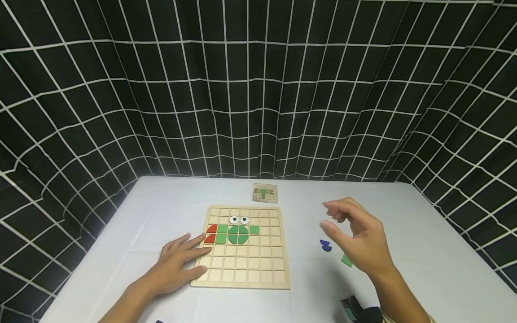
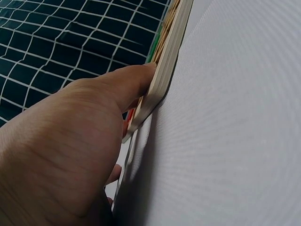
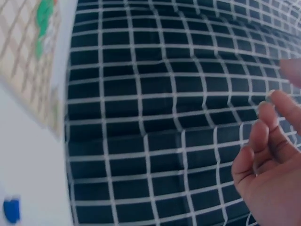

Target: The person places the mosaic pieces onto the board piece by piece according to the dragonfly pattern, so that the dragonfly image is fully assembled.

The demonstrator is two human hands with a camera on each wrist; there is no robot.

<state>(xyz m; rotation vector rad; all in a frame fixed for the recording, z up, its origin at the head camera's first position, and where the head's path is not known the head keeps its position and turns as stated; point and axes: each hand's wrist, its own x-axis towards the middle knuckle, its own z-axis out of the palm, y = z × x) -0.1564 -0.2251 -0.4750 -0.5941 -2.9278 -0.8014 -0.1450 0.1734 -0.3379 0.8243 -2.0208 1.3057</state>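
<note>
A wooden grid board [image 1: 254, 274] lies on the white table. On it are red curved pieces [image 1: 211, 238], green squares [image 1: 221, 238], a green circle [image 1: 238, 235] made of quarters, and two round eye pieces [image 1: 239, 220]. My left hand [image 1: 171, 264] rests at the board's left edge, fingers spread; the left wrist view shows the thumb [image 2: 134, 82] lying over the rim. Right of the board, my right hand [image 1: 359, 235] hovers with bent fingers, thumb apart from them, and nothing visible between. Near it lie two blue half-round pieces [image 1: 326, 248] and a green piece [image 1: 346, 260], partly hidden.
A small picture card [image 1: 265, 193] with a similar pattern lies behind the board. Black cloth with a white grid [image 1: 258, 98] hangs around the table's back and sides. A dark strapped device [image 1: 359, 309] is by my right wrist.
</note>
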